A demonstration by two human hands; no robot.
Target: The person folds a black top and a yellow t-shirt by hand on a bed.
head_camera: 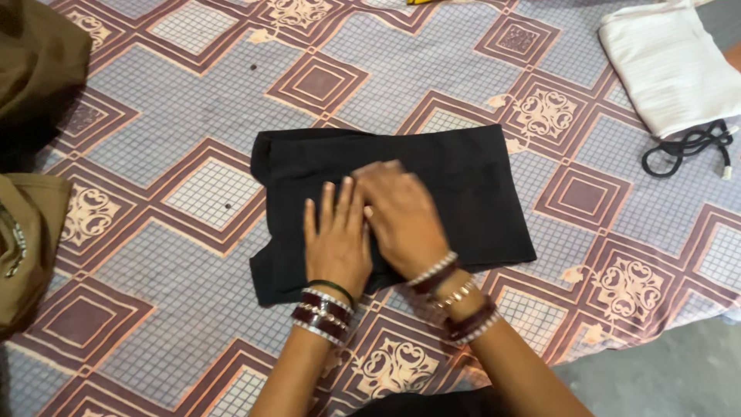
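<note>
A folded black garment (455, 181) lies flat on a patterned bedsheet (162, 131) in the middle of the view. My left hand (336, 243) rests palm down on its near left part, fingers straight and together. My right hand (401, 216) lies flat beside it, slightly overlapping, pressing on the cloth's centre. Both wrists carry several dark red and silver bangles. Neither hand grips anything.
A folded white cloth (668, 62) with a black cord (691, 147) lies at the far right. Olive-brown fabric (35, 154) is heaped along the left edge. A grey floor strip (664, 371) shows at the lower right, past the sheet's edge.
</note>
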